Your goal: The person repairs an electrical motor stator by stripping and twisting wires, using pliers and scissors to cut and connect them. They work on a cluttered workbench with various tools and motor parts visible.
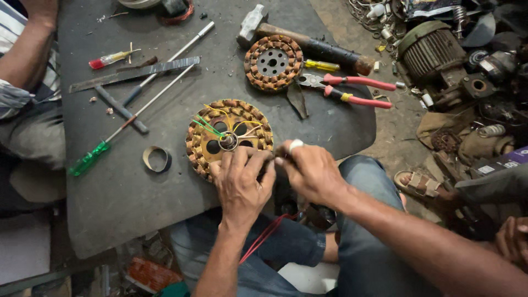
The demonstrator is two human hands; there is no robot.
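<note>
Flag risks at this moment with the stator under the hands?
The stator sits near the board's front edge, so a tug might slide it off. Both hands, left and right, crowd thin wires; one could snag or snap. The pliers and hammer lie close by, and an elbow could knock them.

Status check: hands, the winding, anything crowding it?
Left hand and right hand both pinching at copper-wound stator edge. Stator flat on dark mat. Tape ring, green screwdriver nearby, not touching.
</note>
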